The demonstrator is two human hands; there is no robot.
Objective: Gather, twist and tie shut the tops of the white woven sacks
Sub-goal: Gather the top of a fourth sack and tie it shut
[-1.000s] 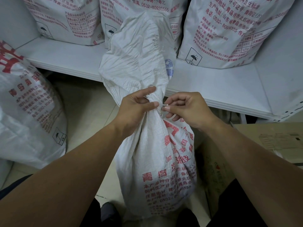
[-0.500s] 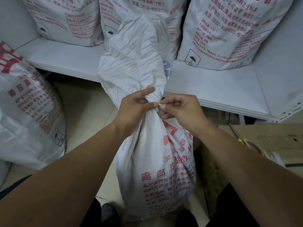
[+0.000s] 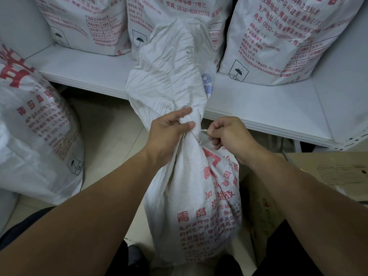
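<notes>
White shelving (image 3: 258, 100) runs across the back, carrying filled sacks (image 3: 278, 36) printed in red; below it lies a pale tiled floor (image 3: 111, 136). At far left another sack (image 3: 35, 136) stands on the floor, well apart from the work.

Toward the middle, the left hand (image 3: 167, 132) is wrapped round the gathered neck (image 3: 192, 134) of the sack (image 3: 199, 196) being closed, with thumb and forefinger clamped just above the cinch point. This sack stands on the floor between the person's legs, and its loose top (image 3: 169, 72) flares up in front of the shelving. A thin white tie (image 3: 203, 131) circles the neck just under that grip and runs out rightward, taut, to the right hand (image 3: 229, 134), whose curled fingers pinch its end. At far right sits a cardboard box (image 3: 328, 172).

The step looks like drawing the tie tight. To do it well, the left hand should hold the twist firmly so the gathers cannot unwind. The right should pull straight out from the neck, level rather than upward, so the tie bites below the bunched fabric and does not slip over the top. Whether the tie is a knotted string or a locking strip cannot be told.
</notes>
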